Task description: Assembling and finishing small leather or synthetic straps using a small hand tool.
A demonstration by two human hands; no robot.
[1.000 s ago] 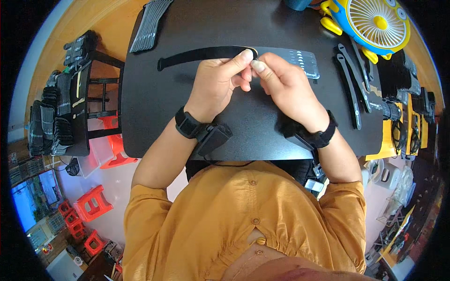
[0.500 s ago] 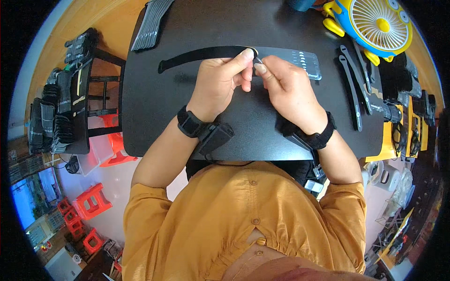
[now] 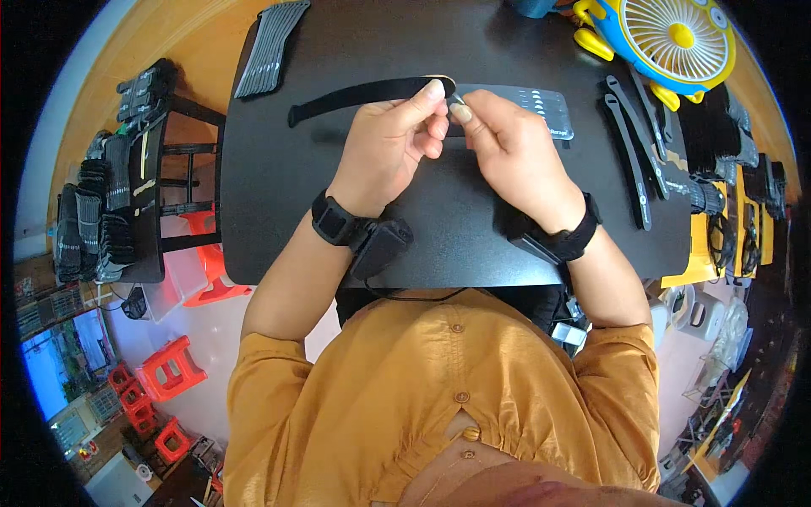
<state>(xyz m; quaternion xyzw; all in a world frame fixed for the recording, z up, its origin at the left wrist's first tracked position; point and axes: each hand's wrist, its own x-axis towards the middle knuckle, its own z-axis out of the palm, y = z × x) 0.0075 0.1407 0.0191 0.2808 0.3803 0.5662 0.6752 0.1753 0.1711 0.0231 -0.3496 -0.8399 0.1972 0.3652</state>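
A long black fabric strap stretches leftward over the dark table, its free end curving down. My left hand pinches it near its right end between thumb and fingers. Close against that, my right hand is closed on a small grey piece at the strap's end, mostly hidden by my fingers. Behind and under my right hand lies a clear plastic sleeve with a row of white marks. Each wrist wears a black band with a dark box attached.
Loose black straps lie at the table's right. A stack of grey straps sits at the far left corner. A yellow and blue fan stands at the far right. Strap bundles fill a side table at left; red stools stand below.
Both hands and the strap have shifted slightly left and away from me. The pinch at the strap's end stays much the same.
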